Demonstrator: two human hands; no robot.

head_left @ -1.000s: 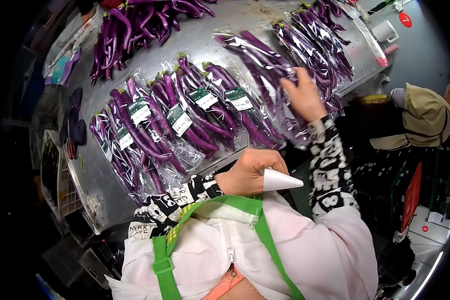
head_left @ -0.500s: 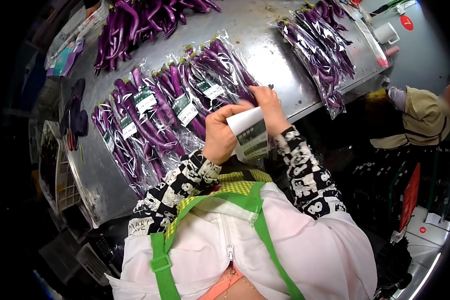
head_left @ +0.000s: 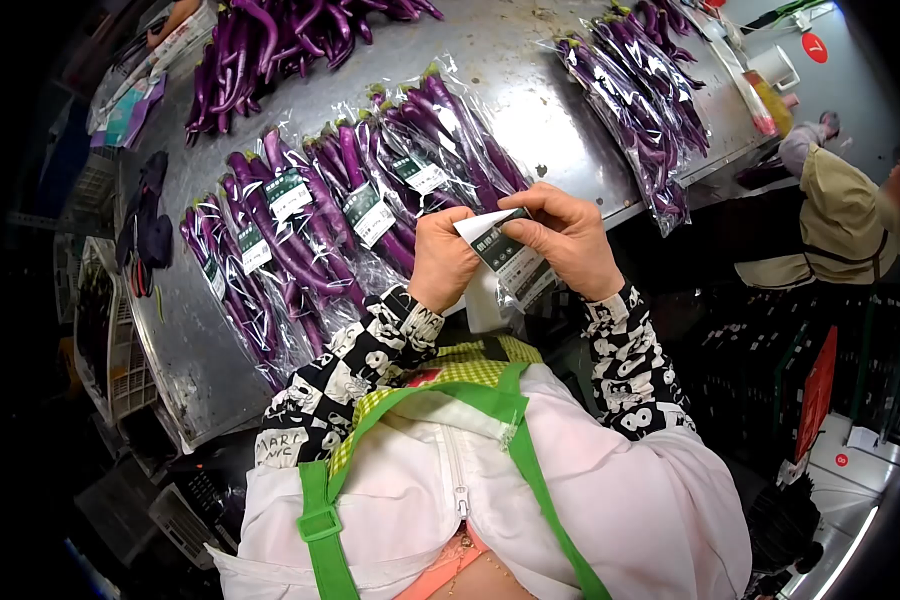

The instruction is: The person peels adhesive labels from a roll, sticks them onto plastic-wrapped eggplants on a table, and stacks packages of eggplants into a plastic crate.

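My left hand (head_left: 444, 260) is closed on the left edge of a strip of printed green-and-white labels (head_left: 515, 262), with a white part (head_left: 485, 305) hanging below. My right hand (head_left: 570, 242) pinches the top corner of the strip between thumb and forefinger. Just beyond my hands lie several clear bags of long purple eggplants (head_left: 345, 235) in a row, touching or overlapping. Several of these bags carry a green-and-white label (head_left: 374, 217). The nearest bag end (head_left: 505, 170) lies right behind my fingers.
Loose eggplants (head_left: 240, 60) are piled at the far left of the metal table (head_left: 510, 65). More bagged eggplants (head_left: 635, 105) lie at the right, one overhanging the edge. Dark gloves (head_left: 150, 225) rest at the left. A co-worker in a beige garment (head_left: 840, 215) is at the right.
My right hand has come off the bag area and moved right and down, now pinching the label strip's corner. The strip has turned to show its printed face. The co-worker's arm has shifted.
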